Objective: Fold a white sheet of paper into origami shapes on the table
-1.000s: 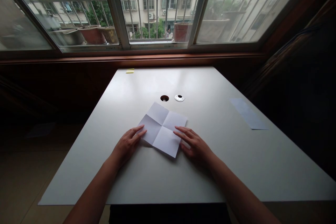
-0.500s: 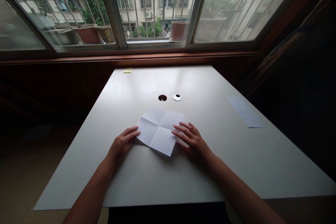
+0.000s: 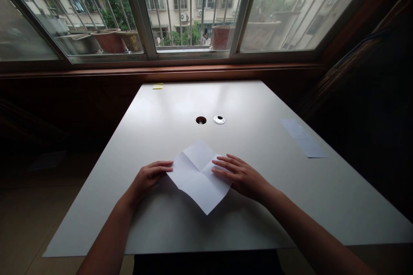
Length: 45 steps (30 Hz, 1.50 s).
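Observation:
A creased white square sheet of paper point(image 3: 201, 182) lies between my hands, one corner toward me. Its near part bends along the folds and seems raised off the table, with shadow beneath. My left hand point(image 3: 154, 176) pinches the left corner, fingers together and thumb hidden. On the right corner, my right hand point(image 3: 237, 174) has its fingers laid slightly spread over the top of the sheet; its thumb is hidden, apparently underneath, so the edge sits in its grip.
The white table point(image 3: 180, 103) has a cable hole point(image 3: 201, 120) with its silver ring cover point(image 3: 219, 120) alongside. Yellow sticky notes point(image 3: 158, 86) lie at the far left edge, and a white paper strip point(image 3: 303, 139) near the right edge. A barred window point(image 3: 193, 13) stands behind.
The sheet has turned so a corner points toward me, and it has come nearer. Its near part now bends upward. Both hands have shifted slightly with it.

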Available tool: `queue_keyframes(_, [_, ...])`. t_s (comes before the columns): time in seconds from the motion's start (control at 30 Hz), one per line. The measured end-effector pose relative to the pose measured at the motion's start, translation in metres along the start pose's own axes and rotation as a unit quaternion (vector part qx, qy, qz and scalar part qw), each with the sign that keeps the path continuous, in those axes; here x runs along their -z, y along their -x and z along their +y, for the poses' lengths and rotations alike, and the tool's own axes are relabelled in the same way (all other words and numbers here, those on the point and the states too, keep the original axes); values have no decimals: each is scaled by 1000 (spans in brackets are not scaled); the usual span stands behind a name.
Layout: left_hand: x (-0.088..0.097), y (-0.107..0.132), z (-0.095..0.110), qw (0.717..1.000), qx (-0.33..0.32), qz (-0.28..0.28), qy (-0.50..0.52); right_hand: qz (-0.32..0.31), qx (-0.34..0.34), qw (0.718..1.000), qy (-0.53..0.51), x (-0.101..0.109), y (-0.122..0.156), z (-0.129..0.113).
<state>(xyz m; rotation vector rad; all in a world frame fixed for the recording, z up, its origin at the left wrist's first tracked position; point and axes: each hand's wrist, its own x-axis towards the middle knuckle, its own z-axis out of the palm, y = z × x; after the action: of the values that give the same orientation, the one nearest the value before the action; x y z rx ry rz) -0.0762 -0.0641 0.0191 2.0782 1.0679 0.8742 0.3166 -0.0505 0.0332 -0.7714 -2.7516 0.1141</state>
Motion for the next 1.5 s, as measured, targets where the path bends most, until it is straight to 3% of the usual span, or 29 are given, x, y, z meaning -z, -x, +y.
queue_keyframes(0.2, [-2, -1, -5, 1000, -25, 3, -13, -1, -10, 997, -83, -14, 5, 2])
queue_keyframes(0.4, [-5, -1, -12, 993, -45, 41, -99, 74, -23, 973, -217, -27, 8, 10])
queue_keyframes(0.63, [-3, 1, -6, 991, -36, 32, -129, 77, -125, 941, -305, -18, 3, 5])
queue_keyframes(0.93, [-19, 1, 8, 961, -102, -25, -257, 55, -182, 941, -280, -6, 1, -5])
queue_keyframes(1.07, [-29, -3, 8, 966, -139, -54, -209, 9, -160, 968, -195, 8, -2, -13])
queue_keyframes(1.2, [-31, -5, 7, 974, -138, -48, -171, -21, -129, 984, -119, 24, -9, -29])
queue_keyframes(1.33, [-30, -5, 12, 979, -131, -46, -149, -30, -112, 980, -160, 34, -19, -45])
queue_keyframes(1.5, [-29, -6, 13, 987, -103, -25, -121, -44, -152, 958, -238, 35, -28, -47])
